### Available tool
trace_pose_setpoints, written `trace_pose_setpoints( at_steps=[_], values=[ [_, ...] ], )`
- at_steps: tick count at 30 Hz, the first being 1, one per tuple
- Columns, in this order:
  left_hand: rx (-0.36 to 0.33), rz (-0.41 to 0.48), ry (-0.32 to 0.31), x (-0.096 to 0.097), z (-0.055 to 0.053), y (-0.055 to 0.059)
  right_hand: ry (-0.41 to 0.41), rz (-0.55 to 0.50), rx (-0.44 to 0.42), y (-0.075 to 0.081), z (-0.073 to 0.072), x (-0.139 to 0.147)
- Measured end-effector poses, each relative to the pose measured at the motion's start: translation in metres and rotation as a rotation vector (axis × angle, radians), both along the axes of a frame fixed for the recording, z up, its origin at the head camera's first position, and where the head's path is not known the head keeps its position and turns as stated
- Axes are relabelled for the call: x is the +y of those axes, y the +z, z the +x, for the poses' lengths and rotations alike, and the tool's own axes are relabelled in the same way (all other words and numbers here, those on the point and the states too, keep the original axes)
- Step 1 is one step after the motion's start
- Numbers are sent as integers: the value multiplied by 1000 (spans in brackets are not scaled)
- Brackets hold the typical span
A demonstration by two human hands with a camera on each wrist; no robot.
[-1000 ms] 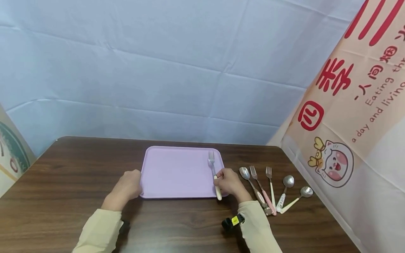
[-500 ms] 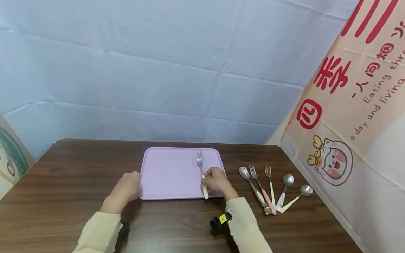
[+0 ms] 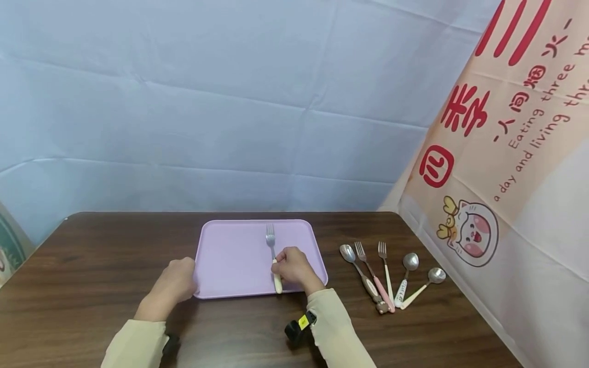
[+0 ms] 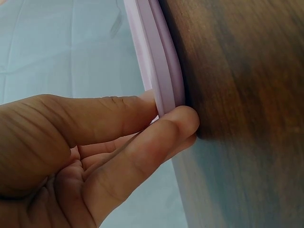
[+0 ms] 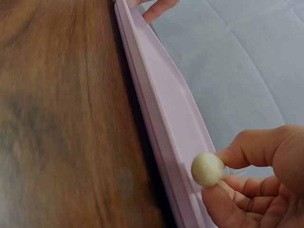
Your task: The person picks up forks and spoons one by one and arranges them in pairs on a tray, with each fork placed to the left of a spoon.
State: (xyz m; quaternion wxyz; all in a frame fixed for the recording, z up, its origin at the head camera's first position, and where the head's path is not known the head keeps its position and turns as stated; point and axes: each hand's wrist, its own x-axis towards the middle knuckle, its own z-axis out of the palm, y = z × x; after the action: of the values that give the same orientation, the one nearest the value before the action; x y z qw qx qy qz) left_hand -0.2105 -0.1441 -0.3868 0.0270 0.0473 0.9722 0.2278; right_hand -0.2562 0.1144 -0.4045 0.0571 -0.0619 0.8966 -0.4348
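A lilac tray (image 3: pixel 230 263) lies on the dark wooden table. My left hand (image 3: pixel 175 281) grips its near left corner; in the left wrist view the thumb and fingers (image 4: pixel 156 142) pinch the tray's rim (image 4: pixel 164 80). Over the right half of the tray, my right hand (image 3: pixel 294 268) holds a fork (image 3: pixel 270 240) by its cream handle, with the tines toward the far rim. The right wrist view shows the rounded end of the fork's handle (image 5: pixel 207 169) between thumb and fingers, close above the tray's near edge (image 5: pixel 161 114).
Right of the tray several pieces of cutlery lie fanned out: a brown-handled spoon (image 3: pixel 370 289), a pink-handled fork (image 3: pixel 382 291), a cream-handled fork (image 3: pixel 387 278), a white-handled spoon (image 3: pixel 401 294) and a cream-handled spoon (image 3: pixel 416 294). A pale cloth (image 3: pixel 230 112) hangs behind the table (image 3: pixel 239 332).
My right hand has carried the fork leftward from the tray's right edge further over the tray. My left hand keeps its grip on the corner. The head view has shifted slightly.
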Motion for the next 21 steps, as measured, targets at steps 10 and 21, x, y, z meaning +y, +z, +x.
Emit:
trace_pose_setpoints(
  at_steps=[10,21],
  values=[
    [13,-1,3,-2,1,-2,-5,0,13,0,0,-21],
    [21,-4,-8,-2,-1,-4,-11,-53,-9,-5,-4,-43]
  ],
)
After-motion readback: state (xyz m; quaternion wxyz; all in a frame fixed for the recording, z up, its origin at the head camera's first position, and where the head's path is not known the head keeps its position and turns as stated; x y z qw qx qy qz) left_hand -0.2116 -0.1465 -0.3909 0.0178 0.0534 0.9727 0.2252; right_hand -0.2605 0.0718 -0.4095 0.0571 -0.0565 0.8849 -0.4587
